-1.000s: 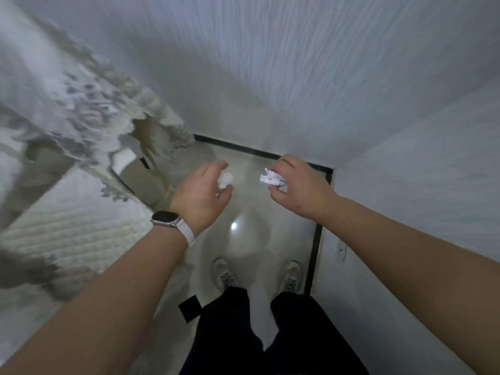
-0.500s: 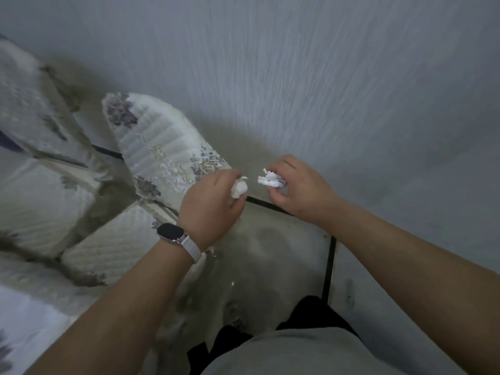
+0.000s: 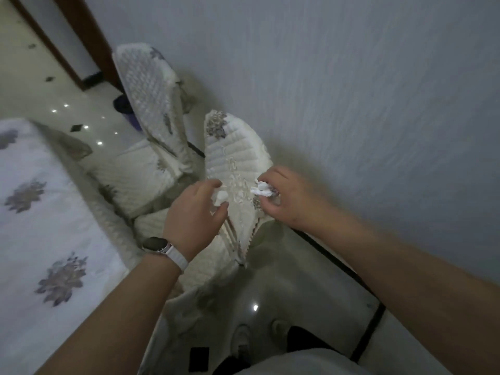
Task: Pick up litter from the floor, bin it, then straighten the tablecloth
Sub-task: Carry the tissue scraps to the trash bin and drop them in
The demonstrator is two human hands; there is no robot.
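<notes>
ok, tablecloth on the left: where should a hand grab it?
Probably pinch the tablecloth at its edge facing the chairs, coming from that side: the top lies flat, only there does it hang free. Left hand is nearer, but it and the right hand hold paper.

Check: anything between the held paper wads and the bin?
Likely yes: left hand holds the left wad, right hand the right wad. A dark round thing, maybe the bin, sits partly behind the far chair; the near chair also stands between.
</notes>
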